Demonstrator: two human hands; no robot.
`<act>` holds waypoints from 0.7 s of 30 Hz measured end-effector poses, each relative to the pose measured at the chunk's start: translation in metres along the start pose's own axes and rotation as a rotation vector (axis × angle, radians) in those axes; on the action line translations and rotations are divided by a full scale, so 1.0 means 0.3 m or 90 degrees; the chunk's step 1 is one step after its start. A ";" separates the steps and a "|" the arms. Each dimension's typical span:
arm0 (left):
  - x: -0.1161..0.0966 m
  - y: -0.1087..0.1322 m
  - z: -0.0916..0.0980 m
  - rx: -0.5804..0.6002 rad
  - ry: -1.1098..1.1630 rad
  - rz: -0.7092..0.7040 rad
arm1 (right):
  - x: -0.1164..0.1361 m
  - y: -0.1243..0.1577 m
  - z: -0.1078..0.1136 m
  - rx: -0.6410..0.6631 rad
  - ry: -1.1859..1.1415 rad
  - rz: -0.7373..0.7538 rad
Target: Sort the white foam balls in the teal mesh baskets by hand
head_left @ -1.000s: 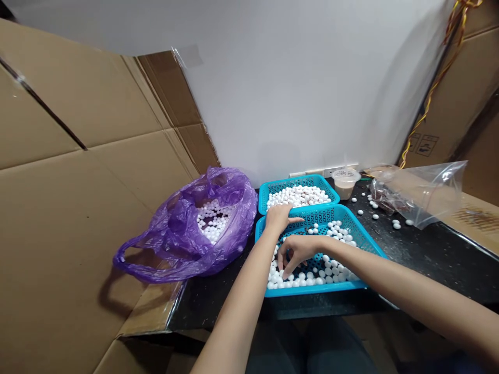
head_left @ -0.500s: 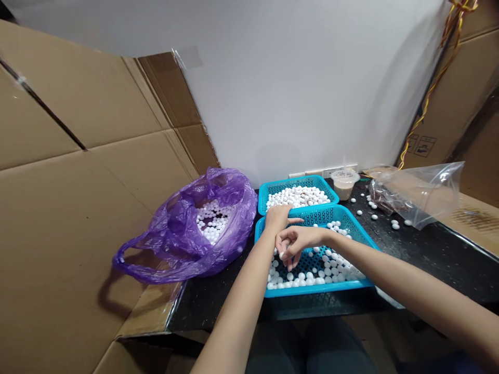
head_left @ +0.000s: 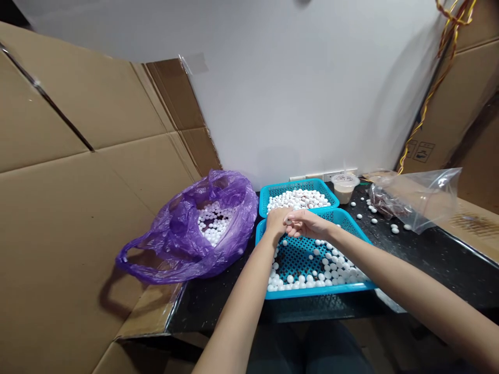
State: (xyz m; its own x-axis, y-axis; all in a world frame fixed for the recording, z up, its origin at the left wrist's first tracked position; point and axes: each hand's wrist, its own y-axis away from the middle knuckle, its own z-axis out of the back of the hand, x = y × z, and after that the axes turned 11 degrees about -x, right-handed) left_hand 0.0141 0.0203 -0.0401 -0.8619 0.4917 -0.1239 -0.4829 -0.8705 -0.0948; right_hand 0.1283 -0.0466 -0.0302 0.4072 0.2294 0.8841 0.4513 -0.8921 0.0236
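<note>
Low over the front blue plastic basket, where a spill would drop back in, the right hand pinches a small white ball, round with no long axis, its fingers nearly shut, against the curled left hand, whose hold cannot be told.

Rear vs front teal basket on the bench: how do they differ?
The rear teal basket is densely filled with white balls, hiding its floor; the front teal basket holds a sparser layer, bunched along its near side, with its mesh floor showing. The front basket looks bigger, though it is nearer the camera. Both are rectangular, perforated and the same teal.
</note>
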 end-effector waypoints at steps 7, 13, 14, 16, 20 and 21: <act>0.014 -0.008 -0.021 -0.075 -0.061 -0.021 | 0.009 0.008 -0.009 -0.023 -0.007 -0.024; 0.010 -0.005 -0.018 -0.105 -0.057 -0.030 | 0.007 0.008 -0.009 -0.050 0.013 -0.026; 0.008 -0.005 -0.016 -0.098 -0.060 -0.026 | 0.004 0.006 -0.006 -0.052 0.013 -0.023; 0.003 -0.004 -0.010 -0.087 -0.067 -0.019 | -0.002 -0.002 0.001 -0.057 0.012 -0.010; -0.003 0.003 0.002 -0.087 -0.060 -0.032 | -0.012 -0.015 0.015 -0.071 0.028 0.021; -0.003 0.006 0.005 -0.091 -0.054 -0.040 | -0.013 -0.017 0.017 -0.076 0.034 0.026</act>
State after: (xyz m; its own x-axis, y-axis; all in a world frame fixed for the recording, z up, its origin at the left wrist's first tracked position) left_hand 0.0138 0.0182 -0.0386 -0.8437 0.5360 -0.0301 -0.5145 -0.8232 -0.2399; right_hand 0.1285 -0.0409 -0.0360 0.3792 0.1730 0.9090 0.3359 -0.9411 0.0390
